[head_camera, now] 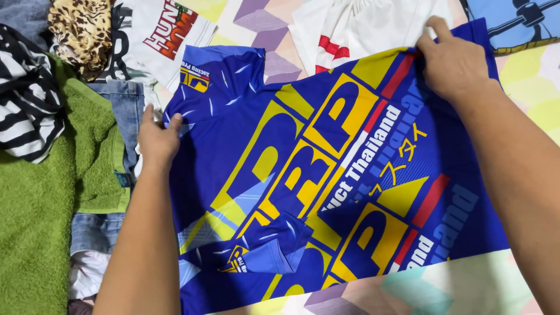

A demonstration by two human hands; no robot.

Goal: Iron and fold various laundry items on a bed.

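Gripping opposite edges, both hands, left [156, 139] and right [454, 63], hold a flat blue-and-yellow jersey [326, 175].

The scene is bright and evenly lit from above, with saturated colour and no blown-out glare, though the blue jersey [326, 175] carries a faint sheen along its folds. Shadows are soft and short: a thin dark edge lies under the left hand [156, 140] and along the left forearm, and a gentler one sits beneath the right hand [452, 61]. Focus is sharp across the middle, while the green towel [35, 221] and the clothes in the corners look slightly softer, with mild wide-angle stretch toward the frame edges.
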